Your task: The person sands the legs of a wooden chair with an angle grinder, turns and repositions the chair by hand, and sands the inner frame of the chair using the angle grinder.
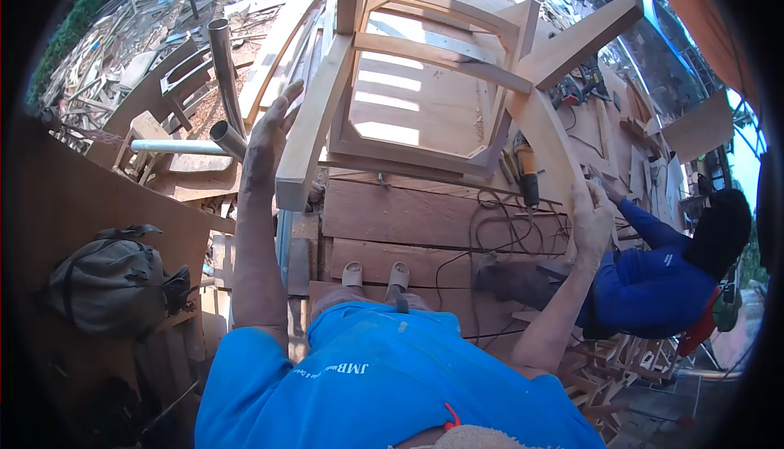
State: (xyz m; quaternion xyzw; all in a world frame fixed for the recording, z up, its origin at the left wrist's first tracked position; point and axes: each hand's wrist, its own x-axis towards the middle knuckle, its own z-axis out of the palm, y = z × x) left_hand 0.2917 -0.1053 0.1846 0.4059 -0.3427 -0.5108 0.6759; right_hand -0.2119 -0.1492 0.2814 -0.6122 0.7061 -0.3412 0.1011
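1. Wooden chair frame (pixel 441 54): ahead of the torso, between both hands.
2. Left hand (pixel 268 140): arm reaching forward, fingers extended, wide open beside one leg; contact unclear.
3. Right hand (pixel 591 218): elbow outward, fingers closed on the opposite leg's end.

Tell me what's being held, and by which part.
The right hand holds the wooden frame by the end of its curved leg; the left hand, open beside another leg, grips nothing.

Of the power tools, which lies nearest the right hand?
The orange-and-black tool, beside the curved wooden leg that the right hand holds; the other tools, across that leg, lie farther off.
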